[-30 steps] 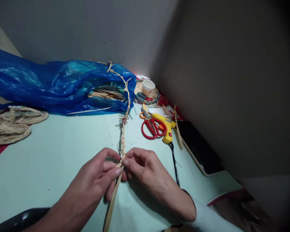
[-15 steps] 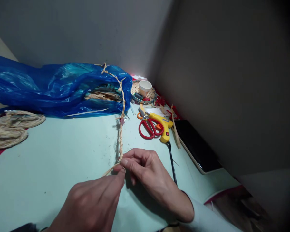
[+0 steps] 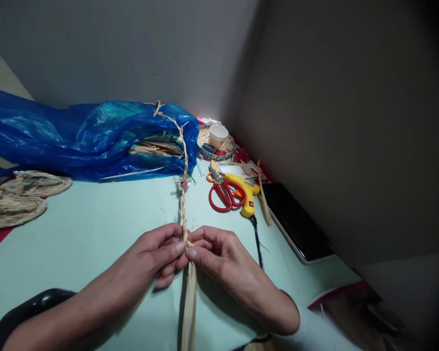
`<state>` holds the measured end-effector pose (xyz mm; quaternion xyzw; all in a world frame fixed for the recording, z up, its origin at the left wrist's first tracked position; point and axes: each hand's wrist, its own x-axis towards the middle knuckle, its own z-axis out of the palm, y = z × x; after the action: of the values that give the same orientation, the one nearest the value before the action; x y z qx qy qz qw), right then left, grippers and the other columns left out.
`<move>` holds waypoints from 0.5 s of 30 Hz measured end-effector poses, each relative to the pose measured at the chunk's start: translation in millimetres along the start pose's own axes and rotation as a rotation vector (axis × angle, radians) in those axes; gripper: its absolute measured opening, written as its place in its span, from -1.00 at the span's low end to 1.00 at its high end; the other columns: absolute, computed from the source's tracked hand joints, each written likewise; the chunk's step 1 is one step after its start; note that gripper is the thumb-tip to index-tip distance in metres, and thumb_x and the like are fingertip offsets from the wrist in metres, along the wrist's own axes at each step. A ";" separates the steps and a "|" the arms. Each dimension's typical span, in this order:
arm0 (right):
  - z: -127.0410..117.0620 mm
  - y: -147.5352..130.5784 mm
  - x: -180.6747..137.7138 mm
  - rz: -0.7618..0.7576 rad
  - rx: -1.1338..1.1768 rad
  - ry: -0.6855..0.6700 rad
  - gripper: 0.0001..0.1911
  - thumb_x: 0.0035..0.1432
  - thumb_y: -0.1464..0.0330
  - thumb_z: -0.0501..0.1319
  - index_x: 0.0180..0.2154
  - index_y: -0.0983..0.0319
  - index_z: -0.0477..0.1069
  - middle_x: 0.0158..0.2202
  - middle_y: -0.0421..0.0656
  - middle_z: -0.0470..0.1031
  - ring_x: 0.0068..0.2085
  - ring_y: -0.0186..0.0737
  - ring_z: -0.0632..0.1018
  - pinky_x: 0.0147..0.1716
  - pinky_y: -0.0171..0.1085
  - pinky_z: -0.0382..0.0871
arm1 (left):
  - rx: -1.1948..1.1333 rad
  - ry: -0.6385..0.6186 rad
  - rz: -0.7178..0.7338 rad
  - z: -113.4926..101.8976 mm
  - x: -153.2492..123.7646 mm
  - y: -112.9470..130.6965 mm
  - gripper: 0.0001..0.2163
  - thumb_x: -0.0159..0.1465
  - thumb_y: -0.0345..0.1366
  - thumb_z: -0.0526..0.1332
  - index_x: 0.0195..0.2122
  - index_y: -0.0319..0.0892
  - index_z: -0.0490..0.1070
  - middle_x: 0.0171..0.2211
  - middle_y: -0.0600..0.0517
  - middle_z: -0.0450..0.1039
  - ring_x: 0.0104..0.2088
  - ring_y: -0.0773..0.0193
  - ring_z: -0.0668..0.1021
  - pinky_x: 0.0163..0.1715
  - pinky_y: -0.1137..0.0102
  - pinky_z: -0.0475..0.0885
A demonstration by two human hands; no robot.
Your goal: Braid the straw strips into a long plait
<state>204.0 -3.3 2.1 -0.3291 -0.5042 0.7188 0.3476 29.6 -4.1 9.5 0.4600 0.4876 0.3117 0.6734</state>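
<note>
A thin straw braid (image 3: pixel 183 204) runs from the blue plastic bag (image 3: pixel 76 139) down the pale green table (image 3: pixel 76 234) to my hands. My left hand (image 3: pixel 157 258) and my right hand (image 3: pixel 219 258) meet at the braid's near end, thumbs and forefingers pinching the strands there. Loose flat straw strips (image 3: pixel 189 307) hang from the pinch toward me. A small clip (image 3: pixel 185 184) sits on the braid halfway up.
Red-handled scissors (image 3: pixel 225 195) and a yellow glue gun (image 3: pixel 246 192) with a black cord lie right of the braid. Behind them a woven tray holds a white cup (image 3: pixel 218 135). A dark tablet (image 3: pixel 296 219) lies by the right wall. Coiled braided mats (image 3: pixel 18 200) rest far left.
My left hand, which had swung down and left pulling a strand half a second ago, has come back up beside my right hand at the braid's end. The strips now hang straight down.
</note>
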 end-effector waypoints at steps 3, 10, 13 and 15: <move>0.3 0.6 -2.5 0.000 -0.153 0.035 -0.85 0.29 0.31 0.26 -0.20 0.28 0.45 -0.41 -0.16 0.61 -0.35 -0.26 0.55 -0.25 -0.31 0.33 | 0.012 0.020 -0.049 2.6 1.8 -6.7 -0.70 0.18 -0.05 0.31 -0.30 -0.20 0.39 -0.58 0.15 0.39 -0.69 0.53 0.11 -0.69 0.53 -0.08; 2.2 4.2 -21.7 -0.083 -0.770 0.171 -0.88 0.42 0.34 0.09 -0.09 0.20 0.37 -0.30 -0.16 0.60 -0.27 -0.20 0.52 -0.25 -0.27 0.26 | 0.064 0.132 -0.051 0.8 -2.2 -13.9 -0.72 0.16 -0.05 0.30 -0.39 -0.19 0.42 -0.63 0.20 0.34 -0.76 0.55 0.10 -0.73 0.53 -0.12; 3.4 2.0 -25.8 -0.058 -0.918 0.186 -0.82 0.44 0.29 0.03 -0.19 0.18 0.37 -0.31 -0.15 0.57 -0.35 -0.22 0.47 -0.34 -0.28 0.21 | 0.131 0.162 -0.058 2.1 -2.4 -11.9 -0.70 0.12 -0.03 0.32 -0.47 -0.18 0.43 -0.66 0.22 0.28 -0.74 0.52 0.09 -0.71 0.50 -0.09; 5.8 -0.3 -26.3 -0.032 -0.966 0.193 -0.79 0.45 0.29 0.00 -0.21 0.17 0.36 -0.34 -0.15 0.55 -0.37 -0.22 0.47 -0.35 -0.28 0.22 | 0.178 0.178 -0.052 2.7 -2.2 -10.9 -0.69 0.10 -0.02 0.33 -0.51 -0.17 0.42 -0.67 0.21 0.26 -0.70 0.47 0.12 -0.68 0.49 -0.02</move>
<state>213.5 -27.9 7.2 -0.5099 -0.7503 0.3640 0.2113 31.2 -11.1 0.6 0.4756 0.5828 0.2895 0.5918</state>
